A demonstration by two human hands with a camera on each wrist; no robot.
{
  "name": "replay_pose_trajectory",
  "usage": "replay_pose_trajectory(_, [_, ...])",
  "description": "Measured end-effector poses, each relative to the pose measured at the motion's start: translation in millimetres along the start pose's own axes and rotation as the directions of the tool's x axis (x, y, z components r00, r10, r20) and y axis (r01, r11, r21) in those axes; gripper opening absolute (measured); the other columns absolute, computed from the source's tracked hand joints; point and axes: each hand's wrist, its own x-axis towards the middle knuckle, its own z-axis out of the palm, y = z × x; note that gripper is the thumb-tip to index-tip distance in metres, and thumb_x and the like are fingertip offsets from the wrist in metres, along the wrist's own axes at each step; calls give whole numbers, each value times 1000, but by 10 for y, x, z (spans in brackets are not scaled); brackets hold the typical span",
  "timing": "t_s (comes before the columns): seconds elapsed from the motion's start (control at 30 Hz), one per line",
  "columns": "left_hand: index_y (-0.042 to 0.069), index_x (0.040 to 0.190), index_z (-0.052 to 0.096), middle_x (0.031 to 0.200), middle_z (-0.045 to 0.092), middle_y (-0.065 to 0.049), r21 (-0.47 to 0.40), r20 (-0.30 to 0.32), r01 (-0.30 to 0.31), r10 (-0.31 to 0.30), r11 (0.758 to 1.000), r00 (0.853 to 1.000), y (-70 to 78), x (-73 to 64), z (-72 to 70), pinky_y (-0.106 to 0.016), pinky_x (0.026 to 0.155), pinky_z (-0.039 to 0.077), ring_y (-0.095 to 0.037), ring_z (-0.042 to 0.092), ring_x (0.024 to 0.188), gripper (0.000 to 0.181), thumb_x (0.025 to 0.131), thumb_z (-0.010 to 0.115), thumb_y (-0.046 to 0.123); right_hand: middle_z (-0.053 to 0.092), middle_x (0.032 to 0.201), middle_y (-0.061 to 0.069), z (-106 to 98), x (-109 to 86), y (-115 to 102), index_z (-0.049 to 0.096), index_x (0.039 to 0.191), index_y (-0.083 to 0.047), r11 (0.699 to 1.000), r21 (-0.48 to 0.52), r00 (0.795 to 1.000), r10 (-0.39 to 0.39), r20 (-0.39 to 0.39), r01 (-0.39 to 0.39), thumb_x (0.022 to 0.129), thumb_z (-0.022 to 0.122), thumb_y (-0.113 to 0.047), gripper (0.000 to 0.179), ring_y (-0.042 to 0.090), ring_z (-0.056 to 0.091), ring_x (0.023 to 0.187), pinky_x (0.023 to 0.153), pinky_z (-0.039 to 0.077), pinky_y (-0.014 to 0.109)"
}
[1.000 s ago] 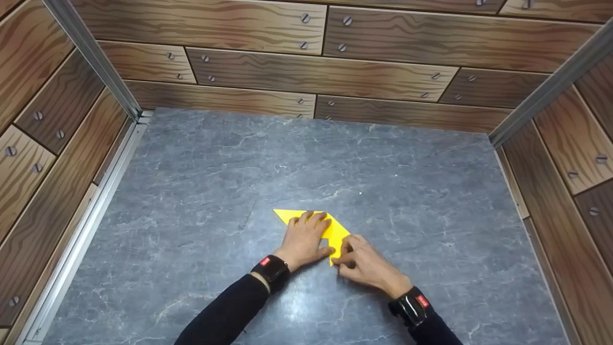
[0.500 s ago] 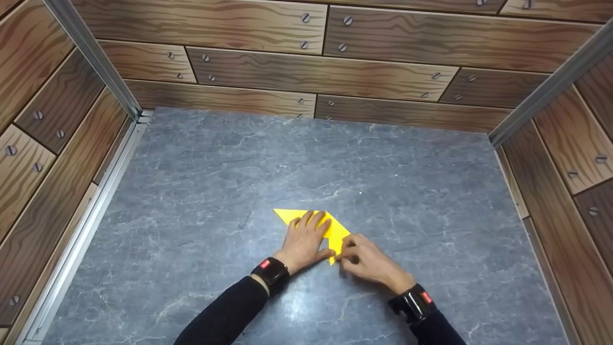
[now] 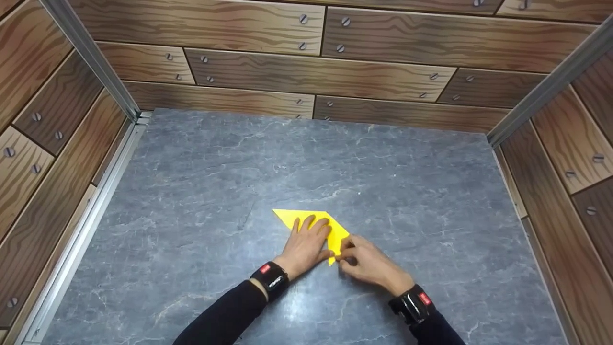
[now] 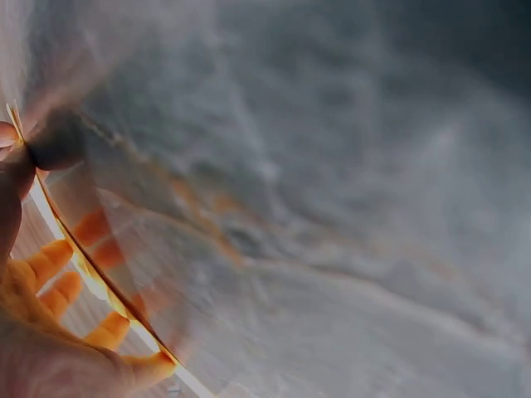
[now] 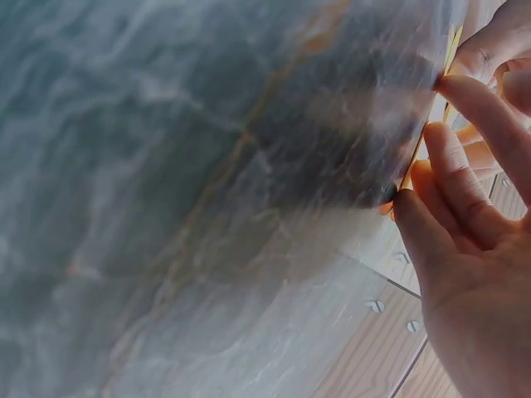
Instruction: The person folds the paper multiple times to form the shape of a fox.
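A folded sheet of yellow paper (image 3: 339,234) lies on the grey marbled table, one point toward the left and another toward the person. My left hand (image 3: 306,247) rests on its middle with the fingers spread, the thumb near the lower point. At the right edge, my right hand (image 3: 366,261) has curled fingers and pinches the paper near that lower point. In the left wrist view the paper (image 4: 108,282) shows as a thin edge under the fingertips. From the right wrist, fingertips (image 5: 406,199) meet the paper's edge. Both hands cover part of the sheet.
The grey tabletop (image 3: 215,158) extends all around the hands. Wood-patterned panels (image 3: 268,67) stand at the back and both sides, with metal rails (image 3: 86,206) along the corners and left edge. Each wrist wears a black band (image 3: 270,276).
My left hand has slid slightly toward the person, so more of the paper's top edge shows. My right hand has shifted slightly, its fingers staying at the paper's lower right edge.
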Motion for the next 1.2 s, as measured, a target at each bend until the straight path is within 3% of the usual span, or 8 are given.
replay_pose_trajectory(0.33, [14, 145, 58, 155, 50, -4, -4, 41, -18, 18, 1000, 999, -26, -10, -21, -63, 117, 31, -35, 40, 146, 65, 93, 69, 53, 60, 110, -3, -36, 23, 3, 82, 105, -8, 999, 32, 999, 31, 42, -32, 91, 73, -17, 19, 17, 56, 103, 92, 51, 43])
replay_pose_trajectory(0.43, [15, 148, 56, 157, 47, -3, 1, 69, -18, 18, 1000, 997, -24, -10, -32, -62, 118, 29, -35, 38, 147, 68, 94, 68, 55, 65, 110, -2, -46, 33, 38, 81, 107, -9, 998, 60, 1000, 26, -10, -26, 93, 73, -16, 18, 19, 61, 103, 93, 53, 45])
replay_pose_trajectory(0.5, [16, 149, 55, 158, 46, -3, 11, 82, -17, 16, 1000, 996, -23, -14, -35, -63, 118, 29, -35, 38, 147, 69, 94, 67, 56, 68, 108, 1, -51, 53, 75, 80, 108, -8, 995, 95, 994, 51, -94, -42, 94, 72, -14, 17, 21, 64, 101, 92, 54, 45])
replay_pose_trajectory(0.57, [16, 150, 54, 159, 46, -3, 26, 90, -19, 16, 999, 996, -22, -17, -31, -64, 118, 28, -35, 39, 147, 70, 95, 65, 57, 70, 106, 4, -50, 85, 122, 79, 108, -6, 987, 131, 973, 121, -195, -96, 95, 72, -11, 15, 23, 67, 98, 89, 56, 45])
replay_pose_trajectory(0.67, [16, 151, 53, 160, 45, -2, 51, 98, -24, 19, 998, 995, -24, -21, -25, -64, 119, 26, -35, 39, 147, 71, 95, 64, 58, 72, 97, 5, -63, 148, 195, 78, 103, -5, 954, 187, 912, 283, -298, -235, 94, 76, -11, 11, 22, 68, 90, 83, 57, 43])
replay_pose_trajectory(0.8, [15, 152, 52, 159, 45, -2, 67, 115, -29, 22, 997, 993, -28, -24, -30, -61, 119, 28, -34, 39, 147, 71, 96, 63, 58, 73, 88, 1, -101, 231, 266, 78, 94, -8, 888, 204, 849, 455, -269, -412, 92, 80, -16, 9, 17, 62, 79, 73, 52, 37])
replay_pose_trajectory(0.93, [15, 154, 50, 160, 44, -2, 62, 129, -29, 21, 998, 991, -25, -21, -50, -58, 120, 29, -34, 37, 148, 71, 97, 62, 57, 71, 83, -2, -143, 290, 279, 79, 91, -9, 855, 195, 837, 513, -188, -480, 91, 80, -19, 10, 14, 57, 72, 66, 47, 31])
replay_pose_trajectory(1.2, [15, 153, 52, 160, 45, -3, 40, 100, -48, 44, 998, 994, -46, -24, -50, -59, 119, 30, -35, 38, 147, 71, 97, 63, 57, 64, 71, -5, -142, 363, 259, 76, 81, -11, 863, 171, 847, 501, -175, -475, 86, 82, -16, 9, 11, 53, 62, 57, 42, 28])
